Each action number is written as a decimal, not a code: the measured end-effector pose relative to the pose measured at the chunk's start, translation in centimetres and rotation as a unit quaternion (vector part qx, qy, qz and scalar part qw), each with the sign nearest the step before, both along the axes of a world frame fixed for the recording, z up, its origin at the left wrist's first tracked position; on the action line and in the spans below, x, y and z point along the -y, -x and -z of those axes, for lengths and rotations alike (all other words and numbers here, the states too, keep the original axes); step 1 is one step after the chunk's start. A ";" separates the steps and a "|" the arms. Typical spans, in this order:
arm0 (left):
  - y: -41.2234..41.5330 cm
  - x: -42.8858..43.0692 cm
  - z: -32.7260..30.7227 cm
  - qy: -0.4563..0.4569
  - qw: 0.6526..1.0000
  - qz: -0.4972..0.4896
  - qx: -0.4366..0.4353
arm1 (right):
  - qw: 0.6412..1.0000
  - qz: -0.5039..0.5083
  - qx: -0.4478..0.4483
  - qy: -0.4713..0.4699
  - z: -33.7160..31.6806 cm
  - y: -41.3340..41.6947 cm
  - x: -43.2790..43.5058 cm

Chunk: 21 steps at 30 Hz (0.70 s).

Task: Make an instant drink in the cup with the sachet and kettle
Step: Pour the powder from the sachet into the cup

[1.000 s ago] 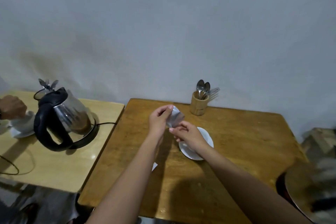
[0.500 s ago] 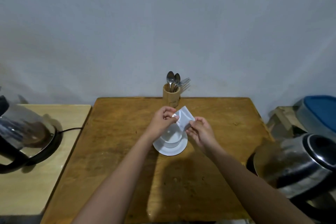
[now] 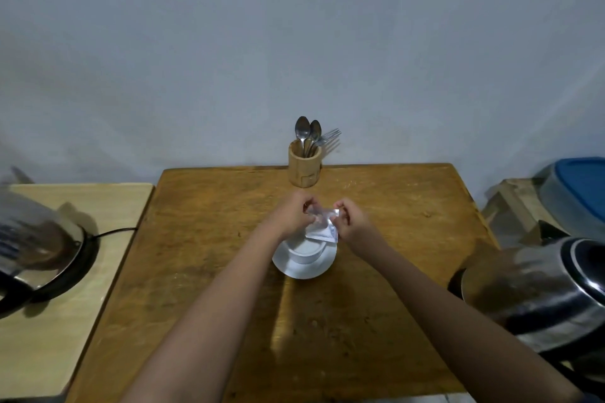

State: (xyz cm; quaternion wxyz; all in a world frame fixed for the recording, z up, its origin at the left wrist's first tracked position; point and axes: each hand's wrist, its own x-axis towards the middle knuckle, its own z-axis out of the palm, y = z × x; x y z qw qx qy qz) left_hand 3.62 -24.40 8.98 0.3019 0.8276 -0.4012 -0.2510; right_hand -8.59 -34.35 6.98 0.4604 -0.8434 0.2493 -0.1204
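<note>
A small silvery-white sachet (image 3: 323, 223) hangs between both hands, just above the cup. My left hand (image 3: 292, 214) pinches its left top corner and my right hand (image 3: 351, 221) pinches the right one. Below it a white cup (image 3: 307, 250) stands on a white saucer (image 3: 302, 268) in the middle of the brown wooden table (image 3: 209, 249). A steel kettle with a black lid (image 3: 543, 291) stands at the table's right edge. A second steel kettle (image 3: 36, 245) sits on its black base on the pale side table at the left.
A wooden holder with spoons and a fork (image 3: 305, 167) stands at the table's far edge against the wall. A black cable (image 3: 113, 233) runs from the left kettle's base. At the far right sits a blue-lidded container (image 3: 579, 193) on a wooden stool.
The view has swung right and settled over the cup. Both hands have lowered the sachet towards the cup and drawn closer together on its top edge.
</note>
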 end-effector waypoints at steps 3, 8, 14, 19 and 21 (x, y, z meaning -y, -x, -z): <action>-0.4 -0.3 0.9 -0.005 1.000 -0.019 0.013 | 0.995 -0.052 0.009 0.085 -0.5 -0.7 0.1; -0.8 -1.4 1.4 0.005 0.999 -0.046 -0.022 | 0.979 -0.119 -0.033 0.161 -1.0 -2.2 0.2; -0.9 -2.6 2.3 0.030 0.992 -0.088 -0.083 | 0.970 -0.146 -0.104 0.162 -2.2 -3.6 -0.4; -0.6 -3.5 2.9 0.095 0.971 -0.151 -0.156 | 0.969 -0.140 -0.135 0.149 -3.5 -4.0 -0.6; -0.2 -3.7 2.8 0.097 0.969 -0.161 -0.158 | 0.961 -0.142 -0.161 0.172 -3.9 -3.9 -0.8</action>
